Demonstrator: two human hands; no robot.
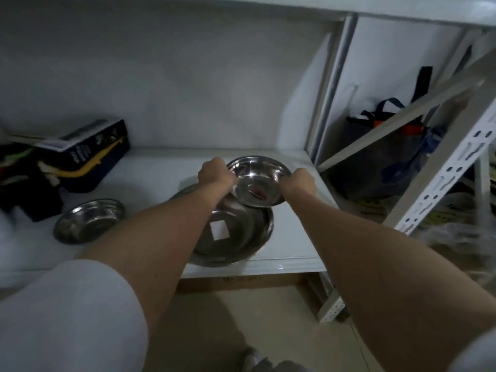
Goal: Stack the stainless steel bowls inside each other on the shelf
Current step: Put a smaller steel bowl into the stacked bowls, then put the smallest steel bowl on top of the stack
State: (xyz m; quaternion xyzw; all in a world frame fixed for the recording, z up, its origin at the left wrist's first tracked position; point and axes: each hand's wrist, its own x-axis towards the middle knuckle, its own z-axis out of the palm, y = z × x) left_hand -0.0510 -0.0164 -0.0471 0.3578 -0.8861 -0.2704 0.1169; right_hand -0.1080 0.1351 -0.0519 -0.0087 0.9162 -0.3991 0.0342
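With both hands point(257, 178) gripping the medium bowl point(257, 183) by its rim, I should lower it level into the large bowl point(236, 237).

Two bare forearms end in the left hand point(214, 174) and right hand point(299, 181), each upper arm wears a short, loose, pale grey-white sleeve point(72, 312) cut off above the elbow, and no watch, ring or glove shows.
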